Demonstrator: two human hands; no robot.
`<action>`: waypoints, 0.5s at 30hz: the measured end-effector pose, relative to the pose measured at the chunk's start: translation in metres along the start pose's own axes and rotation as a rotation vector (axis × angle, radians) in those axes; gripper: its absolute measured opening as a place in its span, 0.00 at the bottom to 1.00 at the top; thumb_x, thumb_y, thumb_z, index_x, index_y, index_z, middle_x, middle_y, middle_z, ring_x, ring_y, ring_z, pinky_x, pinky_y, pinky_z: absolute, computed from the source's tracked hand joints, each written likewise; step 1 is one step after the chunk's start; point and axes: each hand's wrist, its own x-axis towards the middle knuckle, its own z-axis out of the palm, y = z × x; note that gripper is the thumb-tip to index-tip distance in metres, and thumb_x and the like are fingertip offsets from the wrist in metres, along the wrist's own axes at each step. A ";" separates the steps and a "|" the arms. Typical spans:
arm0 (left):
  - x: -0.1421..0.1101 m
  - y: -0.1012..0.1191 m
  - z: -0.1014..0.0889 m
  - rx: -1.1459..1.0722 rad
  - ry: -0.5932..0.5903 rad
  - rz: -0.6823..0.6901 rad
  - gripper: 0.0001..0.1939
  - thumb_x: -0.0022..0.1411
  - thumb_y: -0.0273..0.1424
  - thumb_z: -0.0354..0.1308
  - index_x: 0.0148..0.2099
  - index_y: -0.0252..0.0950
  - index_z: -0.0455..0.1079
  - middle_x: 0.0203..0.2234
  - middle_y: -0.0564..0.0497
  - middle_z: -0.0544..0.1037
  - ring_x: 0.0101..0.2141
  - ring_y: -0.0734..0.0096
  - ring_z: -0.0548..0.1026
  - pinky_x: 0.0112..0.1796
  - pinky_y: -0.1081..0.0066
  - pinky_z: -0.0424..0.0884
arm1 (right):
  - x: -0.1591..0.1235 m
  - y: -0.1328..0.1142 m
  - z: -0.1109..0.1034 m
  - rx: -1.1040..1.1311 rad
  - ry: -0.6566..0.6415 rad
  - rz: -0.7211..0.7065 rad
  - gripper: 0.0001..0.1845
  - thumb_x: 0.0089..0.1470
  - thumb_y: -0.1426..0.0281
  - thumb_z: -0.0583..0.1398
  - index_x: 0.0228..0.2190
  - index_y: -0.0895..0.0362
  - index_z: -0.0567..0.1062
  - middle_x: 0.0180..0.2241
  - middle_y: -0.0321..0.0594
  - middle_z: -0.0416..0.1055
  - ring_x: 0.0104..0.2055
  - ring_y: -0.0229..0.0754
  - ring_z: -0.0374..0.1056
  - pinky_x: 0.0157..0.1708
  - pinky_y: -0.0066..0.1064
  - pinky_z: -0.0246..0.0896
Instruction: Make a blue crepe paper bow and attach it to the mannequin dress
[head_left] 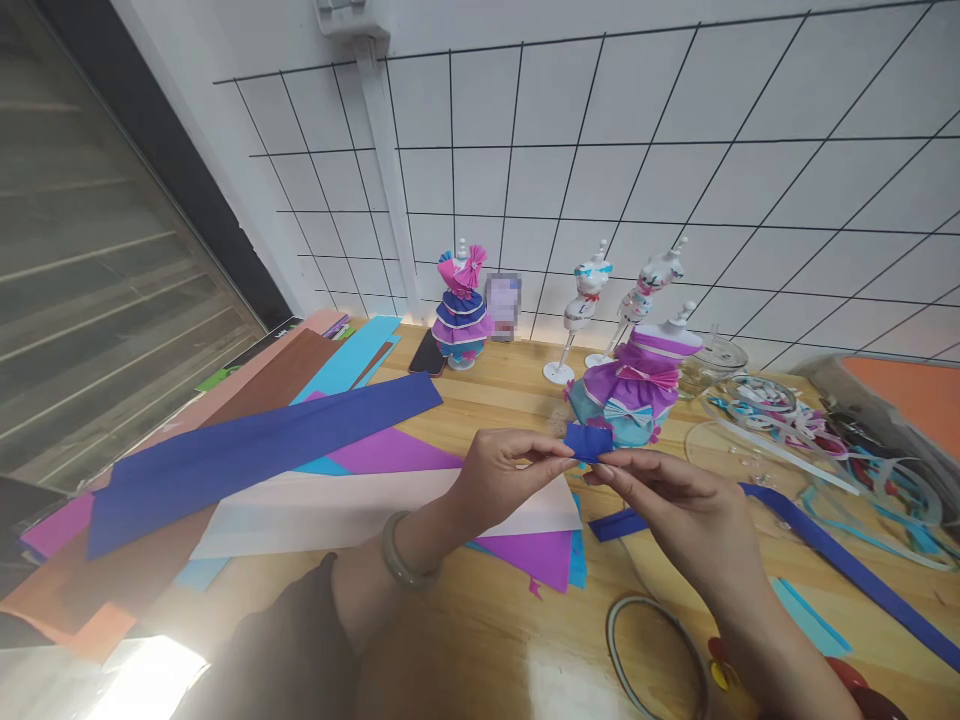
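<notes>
A small dark blue piece of crepe paper (589,441) is held up over the table between both hands. My left hand (504,472), with a pale bangle on its wrist, pinches the piece's left lower corner. The right lower corner is pinched by my right hand (679,505). Just behind the piece stands a mini dress form in a purple and teal paper dress (637,375), with bows on its skirt. Under my right hand lies a blue strip (619,524), partly hidden. A longer blue strip (847,560) runs off to the right.
Layered paper sheets, with a wide blue one (270,450) on top, cover the table's left. Along the wall stand another dressed form (461,310), a phone (427,352) and two bare forms (589,300). Ribbon scraps (795,415) lie right; a ring (611,630) lies in front.
</notes>
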 end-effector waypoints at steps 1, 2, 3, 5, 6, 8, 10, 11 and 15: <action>0.000 0.000 0.000 -0.023 0.002 -0.005 0.07 0.51 0.32 0.61 0.33 0.34 0.75 0.28 0.49 0.79 0.29 0.71 0.76 0.33 0.72 0.74 | 0.000 -0.001 0.000 -0.002 0.014 0.006 0.09 0.43 0.63 0.64 0.29 0.54 0.78 0.28 0.41 0.77 0.30 0.46 0.74 0.25 0.32 0.72; 0.000 0.000 0.000 -0.048 0.002 -0.013 0.07 0.51 0.32 0.62 0.32 0.34 0.75 0.28 0.48 0.79 0.29 0.71 0.76 0.33 0.72 0.74 | 0.000 -0.002 0.000 -0.008 0.027 0.009 0.09 0.42 0.64 0.65 0.28 0.54 0.78 0.28 0.40 0.77 0.29 0.45 0.74 0.25 0.32 0.72; 0.000 0.001 0.000 -0.075 0.003 -0.021 0.07 0.50 0.32 0.62 0.32 0.34 0.75 0.28 0.48 0.79 0.30 0.71 0.76 0.33 0.72 0.74 | 0.000 -0.002 0.000 -0.012 0.037 0.010 0.08 0.42 0.64 0.65 0.27 0.54 0.79 0.28 0.40 0.77 0.29 0.44 0.74 0.25 0.32 0.72; 0.000 0.002 0.000 -0.122 0.002 -0.034 0.07 0.50 0.31 0.63 0.32 0.33 0.75 0.27 0.48 0.79 0.29 0.71 0.76 0.33 0.72 0.74 | 0.000 -0.003 0.000 -0.009 0.045 0.013 0.07 0.41 0.64 0.66 0.26 0.53 0.79 0.28 0.39 0.77 0.28 0.43 0.73 0.25 0.31 0.72; 0.000 0.002 0.001 -0.141 0.000 -0.036 0.07 0.49 0.31 0.63 0.32 0.33 0.75 0.27 0.48 0.79 0.29 0.71 0.76 0.33 0.72 0.74 | 0.001 -0.004 0.000 -0.002 0.045 0.015 0.07 0.41 0.64 0.66 0.26 0.53 0.79 0.28 0.38 0.76 0.28 0.42 0.73 0.24 0.30 0.71; 0.001 0.003 0.001 -0.165 -0.002 -0.036 0.06 0.49 0.31 0.63 0.31 0.33 0.75 0.27 0.48 0.78 0.29 0.72 0.75 0.33 0.72 0.74 | 0.001 -0.004 0.000 0.008 0.047 0.020 0.07 0.40 0.64 0.66 0.25 0.53 0.79 0.27 0.38 0.76 0.27 0.41 0.72 0.23 0.29 0.71; 0.001 0.004 0.001 -0.166 0.000 -0.035 0.06 0.49 0.30 0.63 0.31 0.33 0.75 0.26 0.48 0.78 0.29 0.72 0.75 0.32 0.72 0.73 | 0.001 -0.005 0.000 0.004 0.056 0.024 0.06 0.40 0.65 0.66 0.24 0.53 0.78 0.27 0.37 0.76 0.26 0.40 0.71 0.21 0.28 0.70; 0.001 0.004 0.001 -0.162 0.001 -0.038 0.06 0.49 0.31 0.63 0.30 0.33 0.75 0.26 0.48 0.78 0.29 0.72 0.75 0.32 0.72 0.73 | 0.001 -0.005 0.000 0.002 0.059 0.025 0.06 0.40 0.65 0.66 0.24 0.54 0.78 0.27 0.38 0.76 0.25 0.40 0.71 0.20 0.28 0.70; 0.002 0.006 0.001 -0.165 0.007 -0.052 0.06 0.49 0.31 0.63 0.30 0.33 0.75 0.26 0.48 0.77 0.29 0.72 0.74 0.32 0.71 0.74 | 0.001 -0.007 0.001 -0.001 0.055 0.031 0.07 0.40 0.64 0.66 0.24 0.54 0.78 0.26 0.39 0.76 0.24 0.40 0.70 0.18 0.28 0.69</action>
